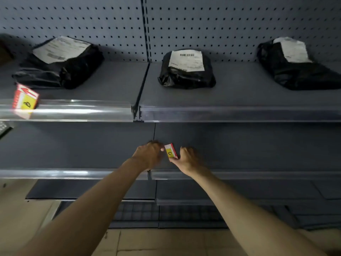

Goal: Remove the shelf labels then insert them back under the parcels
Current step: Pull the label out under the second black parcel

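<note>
Your right hand (187,159) pinches a red-and-yellow shelf label (171,152) at centre frame, the grip closed on its lower right edge, while your left hand (149,154) hovers at the card's left side, fingers curled; whether they touch the card cannot be told through the blur. The label stands roughly upright, its long axis tipped slightly left, in front of the lower shelf. The middle black parcel (186,70) lies up and a little right of your grip, and the clear label strip (239,113) below it runs along the upper shelf's front edge, empty of cards in its visible length. The right hand is the nearer to that slot, so the coming lift looks to be upward and slightly right.

A single handwritten black mark, perhaps a "0" or "C", shows on the held card's yellow field. A second red-and-yellow label (25,101) sits tilted in the left strip (73,109) at middle left, under the left parcel (59,61), with a red arrow and a dark scrawl, unreadable. White shipping slips top all three parcels, including the right parcel (295,65); the middle one carries a barcode, its print too small to read.
</note>
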Demonstrator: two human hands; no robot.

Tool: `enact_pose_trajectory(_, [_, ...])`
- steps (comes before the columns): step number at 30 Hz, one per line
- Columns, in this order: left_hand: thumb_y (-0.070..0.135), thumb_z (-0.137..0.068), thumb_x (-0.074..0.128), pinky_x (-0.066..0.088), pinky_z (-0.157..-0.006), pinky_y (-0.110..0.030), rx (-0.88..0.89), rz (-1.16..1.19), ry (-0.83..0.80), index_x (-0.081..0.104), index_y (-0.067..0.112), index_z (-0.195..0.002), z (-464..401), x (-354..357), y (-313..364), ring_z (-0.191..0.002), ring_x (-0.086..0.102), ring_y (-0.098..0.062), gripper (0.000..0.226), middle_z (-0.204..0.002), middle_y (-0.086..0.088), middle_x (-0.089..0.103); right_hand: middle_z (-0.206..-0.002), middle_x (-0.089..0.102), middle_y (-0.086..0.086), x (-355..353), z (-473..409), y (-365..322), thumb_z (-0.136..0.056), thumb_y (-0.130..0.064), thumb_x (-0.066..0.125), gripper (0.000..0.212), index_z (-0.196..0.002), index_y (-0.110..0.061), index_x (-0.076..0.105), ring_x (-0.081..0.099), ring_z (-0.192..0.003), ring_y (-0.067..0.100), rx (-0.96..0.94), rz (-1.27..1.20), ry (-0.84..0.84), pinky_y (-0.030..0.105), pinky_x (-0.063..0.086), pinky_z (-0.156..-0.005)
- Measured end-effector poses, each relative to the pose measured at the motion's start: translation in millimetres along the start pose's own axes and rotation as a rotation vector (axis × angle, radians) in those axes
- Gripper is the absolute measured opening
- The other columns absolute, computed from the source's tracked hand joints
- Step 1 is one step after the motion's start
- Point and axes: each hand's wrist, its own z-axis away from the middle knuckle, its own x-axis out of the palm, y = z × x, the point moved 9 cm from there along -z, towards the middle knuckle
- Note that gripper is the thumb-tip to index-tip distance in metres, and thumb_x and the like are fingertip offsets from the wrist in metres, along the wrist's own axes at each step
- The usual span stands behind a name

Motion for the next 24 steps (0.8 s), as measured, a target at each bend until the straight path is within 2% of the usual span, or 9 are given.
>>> enact_pose_trajectory(3, [0.024,-0.093,0.048,0.046,-0.091,-0.042,-0.020,0.049,0.049,0.056,0.027,-0.122,-21,27,-10,-0.117,0.054,-0.024,0.030,-0.127,-0.001,0.054,-0.100,0.065,0.019,28,-23,16,-0.077,-0.055,0.068,0.052,-0.087,-0.004,0.068,0.061,-0.096,0.034,0.024,0.023,-0.011,0.034,0.043,-0.072])
enact_pose_trajectory(6, [0.023,-0.091,0.051,0.047,-0.092,-0.046,-0.005,0.059,0.139,0.053,0.024,-0.128,-29,44,-15,-0.126,0.046,-0.022,0.036,-0.134,-0.001,0.051,-0.117,0.057,0.021,40,-36,25,-0.073,-0.051,0.073,0.054,-0.098,-0.004,0.066,0.051,-0.112,0.036,0.054,0.070,-0.002,0.039,0.043,-0.090])
enact_pose_trajectory(11, [0.017,-0.086,0.060,0.047,-0.095,-0.046,0.141,0.027,0.267,0.048,0.019,-0.134,-25,36,-5,-0.123,0.045,-0.026,0.049,-0.133,-0.004,0.054,-0.102,0.068,0.017,44,-47,29,-0.068,-0.026,0.079,0.035,-0.093,-0.005,0.066,0.063,-0.094,0.032,0.118,-0.078,-0.081,0.036,0.052,-0.075])
enact_pose_trajectory(16, [0.014,-0.090,0.057,0.042,-0.102,-0.038,0.236,-0.043,0.294,0.056,0.021,-0.125,-6,7,18,-0.123,0.047,-0.022,0.036,-0.131,-0.002,0.056,-0.096,0.066,0.011,17,-24,9,-0.084,-0.021,0.066,0.017,-0.094,-0.010,0.060,0.062,-0.087,0.030,0.041,-0.161,-0.029,0.043,0.054,-0.076])
enact_pose_trajectory(18, [0.020,-0.093,0.054,0.041,-0.098,-0.034,0.228,-0.069,0.292,0.063,0.020,-0.114,9,-11,23,-0.118,0.049,-0.022,0.023,-0.124,-0.002,0.059,-0.086,0.066,0.004,-3,-3,-1,-0.085,-0.016,0.064,0.003,-0.088,-0.014,0.062,0.062,-0.078,0.023,-0.025,-0.197,-0.019,0.036,0.053,-0.065])
enact_pose_trajectory(19, [0.022,-0.093,0.054,0.042,-0.096,-0.034,0.221,-0.047,0.276,0.065,0.020,-0.109,19,-21,25,-0.115,0.051,-0.022,0.019,-0.121,-0.002,0.060,-0.082,0.066,0.001,-16,11,-7,-0.086,-0.014,0.064,0.003,-0.085,-0.017,0.063,0.061,-0.073,0.018,-0.050,-0.237,-0.019,0.030,0.049,-0.061])
enact_pose_trajectory(20, [0.025,-0.094,0.055,0.043,-0.093,-0.034,0.209,0.002,0.250,0.066,0.020,-0.105,31,-30,28,-0.112,0.054,-0.022,0.016,-0.118,-0.002,0.061,-0.080,0.066,-0.001,-28,25,-12,-0.087,-0.012,0.065,0.006,-0.085,-0.018,0.065,0.061,-0.071,0.013,-0.073,-0.282,-0.025,0.025,0.047,-0.060])
enact_pose_trajectory(24, [0.030,-0.095,0.054,0.049,-0.083,-0.035,0.210,0.117,0.178,0.065,0.020,-0.098,85,-74,53,-0.102,0.059,-0.021,0.016,-0.107,-0.001,0.064,-0.080,0.068,0.001,-85,78,-36,-0.087,-0.010,0.066,0.006,-0.085,-0.015,0.070,0.060,-0.065,0.005,-0.127,-0.365,-0.047,0.024,0.047,-0.062])
